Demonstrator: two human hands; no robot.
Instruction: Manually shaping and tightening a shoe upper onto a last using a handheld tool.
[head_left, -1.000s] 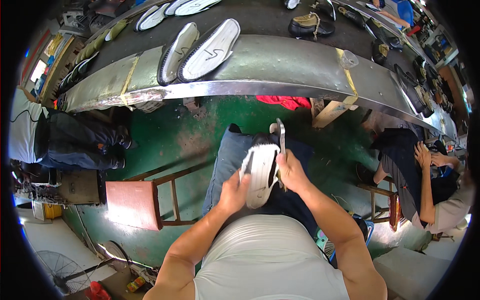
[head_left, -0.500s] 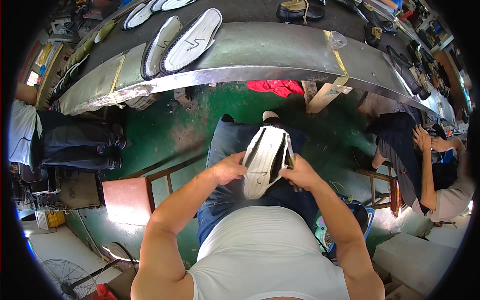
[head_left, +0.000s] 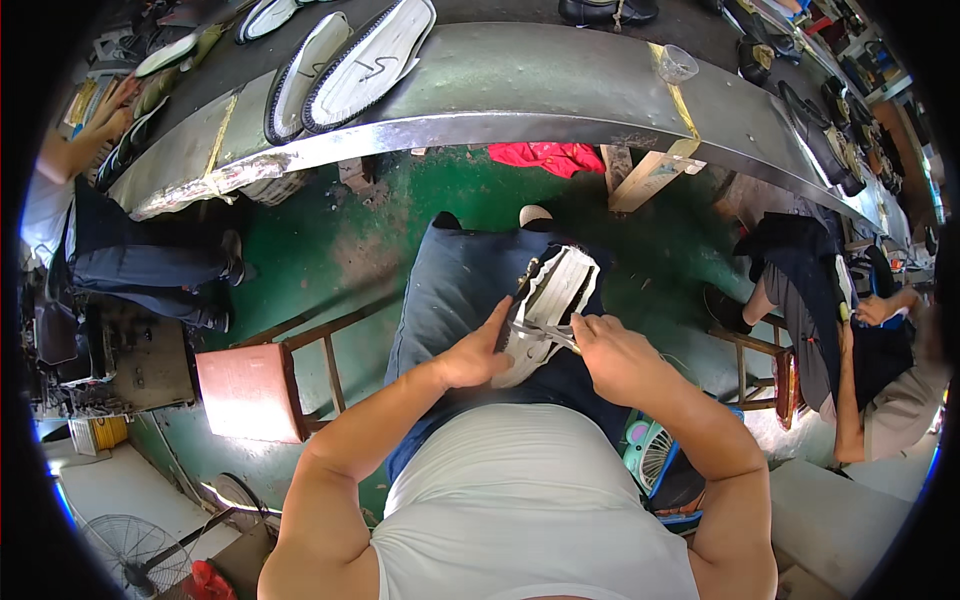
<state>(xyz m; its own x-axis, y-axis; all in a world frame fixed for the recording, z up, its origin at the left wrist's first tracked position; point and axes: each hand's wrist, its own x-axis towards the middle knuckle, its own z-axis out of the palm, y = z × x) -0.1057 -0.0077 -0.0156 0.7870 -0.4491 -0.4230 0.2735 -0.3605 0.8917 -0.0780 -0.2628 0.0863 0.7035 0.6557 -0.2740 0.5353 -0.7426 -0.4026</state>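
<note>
A long, white-faced shoe with dark edging (head_left: pixel 567 280) is held above the dark blue cloth (head_left: pixel 440 280) on the lap, its far end angled right. The left hand (head_left: pixel 472 357) has its fingers closed on the left side; the right hand (head_left: pixel 617 357) has its fingers wrapped round a slim, shiny metal tool (head_left: pixel 547 332) lying across the shoe. It is probably light, stiff along the middle, softer at the ragged rim, best gripped by its sides. Beyond stands a dented, metal-edged worktop (head_left: pixel 540 75).

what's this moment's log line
left hand: holding shoe | right hand: holding metal tool | tool: across shoe | shoe: above lap
</note>
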